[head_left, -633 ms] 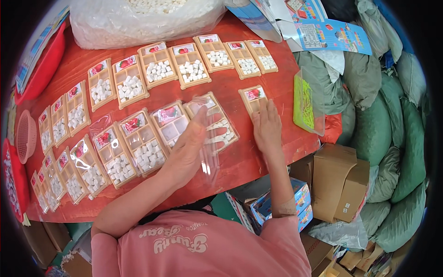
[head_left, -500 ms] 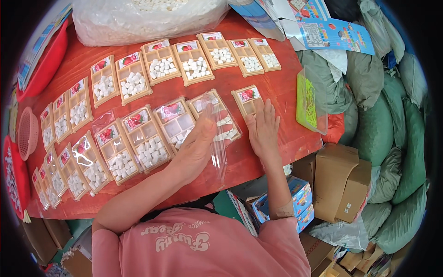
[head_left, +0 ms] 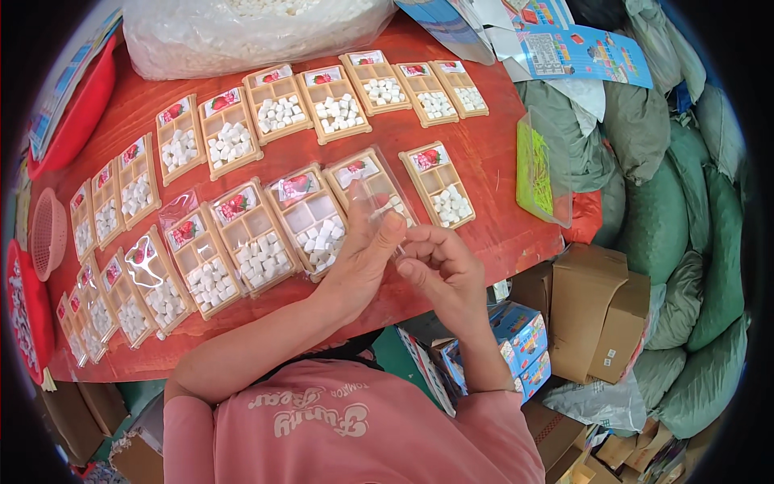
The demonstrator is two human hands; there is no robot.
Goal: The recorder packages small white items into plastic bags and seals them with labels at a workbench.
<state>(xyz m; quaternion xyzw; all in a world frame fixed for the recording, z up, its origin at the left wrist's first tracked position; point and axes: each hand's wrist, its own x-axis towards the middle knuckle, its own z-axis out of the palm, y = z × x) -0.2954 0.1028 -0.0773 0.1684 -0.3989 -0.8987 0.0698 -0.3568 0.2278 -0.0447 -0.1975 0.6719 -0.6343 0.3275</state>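
Note:
Clear plastic covers (head_left: 376,203), thin and hard to make out, stand in my left hand (head_left: 364,252), which is closed on them. Against their near edge my right hand (head_left: 448,273) has its fingers curled in, thumb and fingertips at the plastic. Behind the hands lies a tan compartment tray (head_left: 355,171), partly hidden; it carries a strawberry-picture packet. To the right sits another such tray (head_left: 438,184) with small white cubes in its near part and no hand on it. Just left of my left hand is a tray (head_left: 302,211) under clear plastic.
More trays with white cubes (head_left: 262,262) stand in two rows on the red table (head_left: 484,177). A large clear bag of white pieces (head_left: 250,40) lies at the back. At the right edge is a box of green sticks (head_left: 538,173); cartons (head_left: 592,315) and green sacks (head_left: 685,234) stand beyond.
My right hand has left the right-hand tray, moving left and nearer me to the plastic covers; its flat fingers have curled in. My left hand still holds the covers.

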